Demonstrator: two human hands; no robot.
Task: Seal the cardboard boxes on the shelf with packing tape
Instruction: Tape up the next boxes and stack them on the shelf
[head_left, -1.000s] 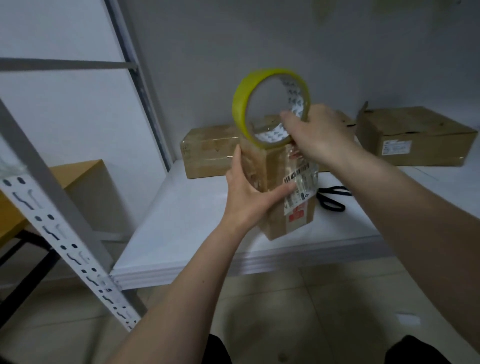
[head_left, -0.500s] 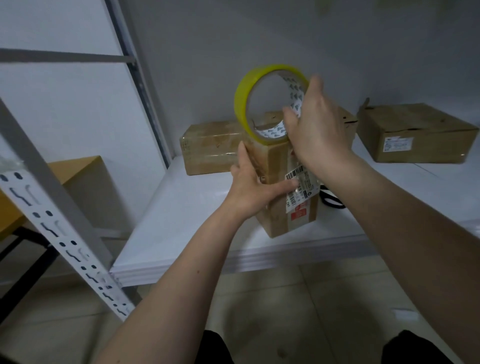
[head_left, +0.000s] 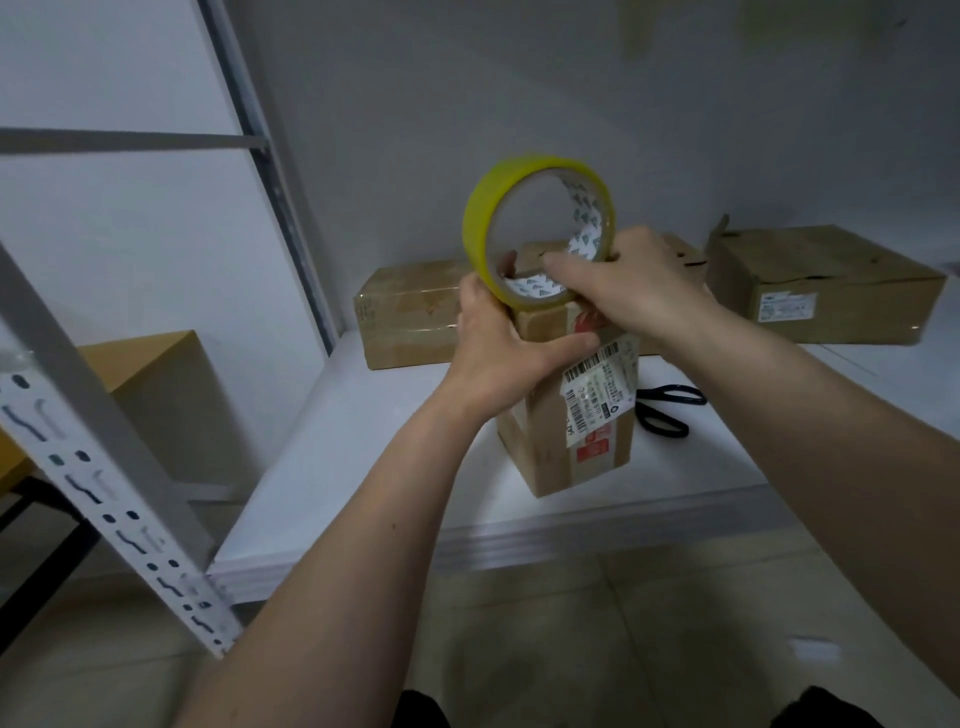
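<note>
Moved: our right hand (head_left: 631, 291) has dropped from the tape (head_left: 535, 228) rim to its base, gripping it atop the box (head_left: 566, 415). Left hand (head_left: 498, 343) clasps box and roll. Box stands near the shelf (head_left: 363, 467) edge. Scissors (head_left: 667, 410) partly hidden behind.

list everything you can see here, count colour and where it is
tape roll: 1, yellow, white printed core, held upright on top of the front box
front box: 1, brown cardboard with a white and red label, standing on end near the shelf's front edge
back boxes: 3, brown cardboard, along the wall at the rear of the shelf
scissors: 1, black handles, lying on the shelf behind the front box
shelf: 1, white board on a grey metal frame
slotted upright: 1, grey, near left
side table: 1, tan top, left of the shelf
left hand: grips the front box's top
right hand: holds the roll's lower edge
</note>
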